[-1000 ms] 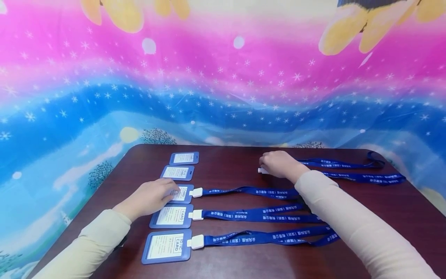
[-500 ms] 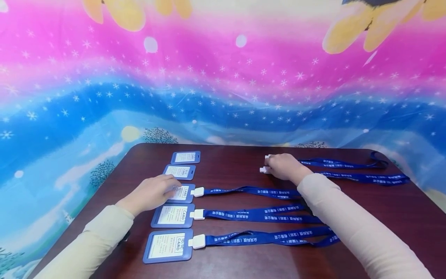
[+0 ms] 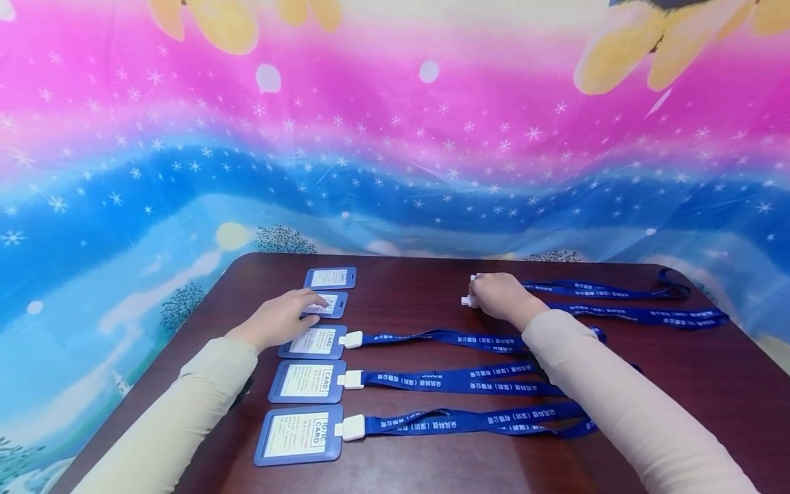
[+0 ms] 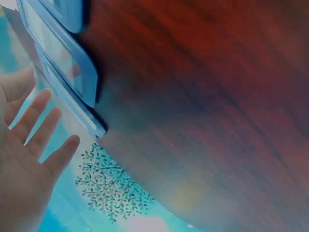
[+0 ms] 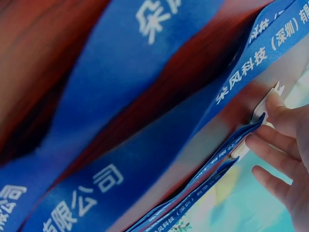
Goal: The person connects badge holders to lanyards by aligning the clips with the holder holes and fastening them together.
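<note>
Straps [image 3: 444, 382] run under my right sleeve [image 3: 617, 384]; left hand [image 3: 280, 319] loosely spread over cards [image 3: 334, 305], right hand [image 3: 503, 296] at clips [image 3: 465, 301] (pinching? can't tell), table [image 3: 407, 262] edge just beyond.

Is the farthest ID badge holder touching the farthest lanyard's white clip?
Apart. The head view shows a wide stretch of tabletop between the farthest ID badge holder and that white clip.
</note>
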Demonstrator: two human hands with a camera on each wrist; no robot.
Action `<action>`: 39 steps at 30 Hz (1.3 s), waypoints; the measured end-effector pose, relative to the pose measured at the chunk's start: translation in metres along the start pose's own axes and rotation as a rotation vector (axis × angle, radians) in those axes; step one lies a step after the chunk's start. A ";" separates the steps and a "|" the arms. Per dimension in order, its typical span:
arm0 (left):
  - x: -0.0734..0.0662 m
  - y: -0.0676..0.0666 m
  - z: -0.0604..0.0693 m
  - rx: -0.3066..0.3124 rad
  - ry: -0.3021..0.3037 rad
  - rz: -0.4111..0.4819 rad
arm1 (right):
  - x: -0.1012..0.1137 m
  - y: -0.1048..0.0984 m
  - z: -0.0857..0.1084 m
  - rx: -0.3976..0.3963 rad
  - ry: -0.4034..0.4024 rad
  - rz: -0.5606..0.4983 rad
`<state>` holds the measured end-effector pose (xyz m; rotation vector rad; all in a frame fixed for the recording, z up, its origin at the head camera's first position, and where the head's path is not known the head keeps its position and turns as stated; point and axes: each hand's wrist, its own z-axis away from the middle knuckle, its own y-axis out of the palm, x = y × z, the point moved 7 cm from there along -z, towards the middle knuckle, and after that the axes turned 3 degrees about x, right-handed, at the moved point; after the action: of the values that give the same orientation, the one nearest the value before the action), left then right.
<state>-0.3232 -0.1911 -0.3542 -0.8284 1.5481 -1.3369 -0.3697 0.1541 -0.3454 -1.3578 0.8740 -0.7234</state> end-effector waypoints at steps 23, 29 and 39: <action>0.004 0.014 -0.030 0.102 -0.089 -0.025 | 0.004 -0.002 -0.001 -0.029 0.046 0.004; -0.005 0.014 -0.035 0.117 -0.075 -0.041 | 0.005 -0.003 -0.002 -0.046 0.060 0.018; -0.010 0.009 -0.043 0.133 -0.145 -0.035 | 0.000 0.002 -0.003 -0.010 0.055 -0.009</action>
<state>-0.3585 -0.1639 -0.3609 -0.8530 1.3233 -1.3583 -0.3722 0.1527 -0.3473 -1.3569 0.9167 -0.7667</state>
